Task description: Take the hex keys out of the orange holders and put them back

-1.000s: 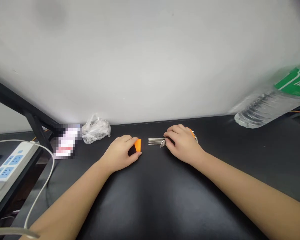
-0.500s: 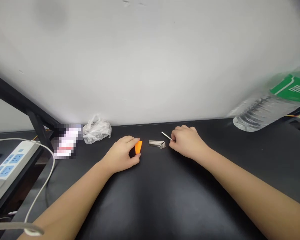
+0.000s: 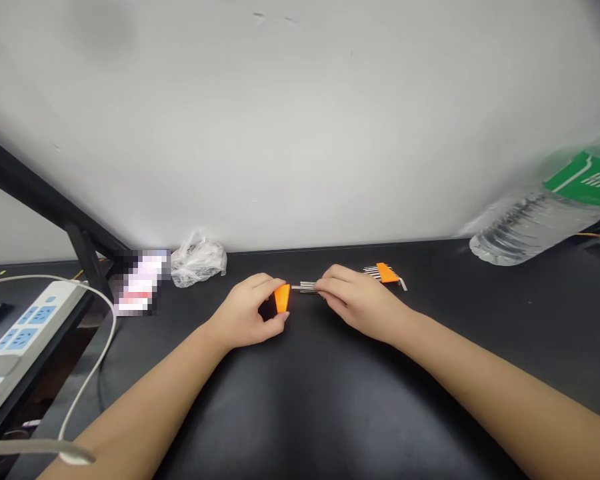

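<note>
Steel hex keys lie in a tight bundle on a black workbench, their right ends pinched beneath the fingers of a person's right hand and their left ends just beside an orange plastic wedge. The person's left hand is closed on that wedge, thumb and fingers on either side of it. Just beyond the right hand, an orange holder sits on the bench with further hex keys fanned out from it. Farther left stand a crumpled clear plastic bag and an object blurred beyond recognition. A white power strip with blue sockets sits at the left edge, while a clear water bottle with a green label tilts at right.
</note>
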Demonstrator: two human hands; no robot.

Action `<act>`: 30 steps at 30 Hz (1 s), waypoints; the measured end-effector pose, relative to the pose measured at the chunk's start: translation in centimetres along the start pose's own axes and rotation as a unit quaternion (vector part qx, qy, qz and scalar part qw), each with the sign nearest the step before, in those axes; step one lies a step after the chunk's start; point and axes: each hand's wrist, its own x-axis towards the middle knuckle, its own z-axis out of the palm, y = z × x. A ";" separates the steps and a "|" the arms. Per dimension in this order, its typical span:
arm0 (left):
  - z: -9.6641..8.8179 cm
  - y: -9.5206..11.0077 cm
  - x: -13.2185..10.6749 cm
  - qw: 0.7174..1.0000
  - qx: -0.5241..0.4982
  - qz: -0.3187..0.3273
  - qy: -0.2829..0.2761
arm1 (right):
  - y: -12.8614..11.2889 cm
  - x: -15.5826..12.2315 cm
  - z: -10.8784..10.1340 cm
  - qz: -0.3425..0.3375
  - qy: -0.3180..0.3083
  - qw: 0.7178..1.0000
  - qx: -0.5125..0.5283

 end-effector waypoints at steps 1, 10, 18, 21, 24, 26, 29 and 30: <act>0.0 0.1 0.0 1.000 -0.002 0.003 -0.002 | -0.1 -0.1 0.0 -0.003 -0.003 1.000 -0.008; 0.1 0.6 0.0 0.999 -0.033 0.008 -0.016 | -1.1 0.0 -0.1 -0.029 -0.021 0.994 -0.101; 0.0 0.6 0.0 0.999 -0.042 0.008 0.021 | -0.4 -0.1 -0.1 -0.031 0.011 0.996 -0.088; 0.0 0.5 0.0 0.999 -0.045 0.014 0.021 | -0.2 -0.1 0.2 -0.036 0.016 0.993 -0.108; 0.0 0.3 0.0 0.998 -0.045 0.028 0.013 | 0.1 -0.2 0.4 -0.048 0.025 0.991 -0.126; 0.0 0.3 0.0 0.998 -0.044 0.035 0.002 | 0.2 -0.2 0.5 -0.061 0.027 0.989 -0.129; 0.0 0.6 0.0 0.998 -0.040 0.041 -0.022 | -0.1 -0.2 0.6 -0.074 0.019 0.990 -0.117; 0.0 0.8 0.0 0.998 -0.037 0.044 -0.026 | -0.4 -0.2 0.7 -0.073 0.017 0.991 -0.106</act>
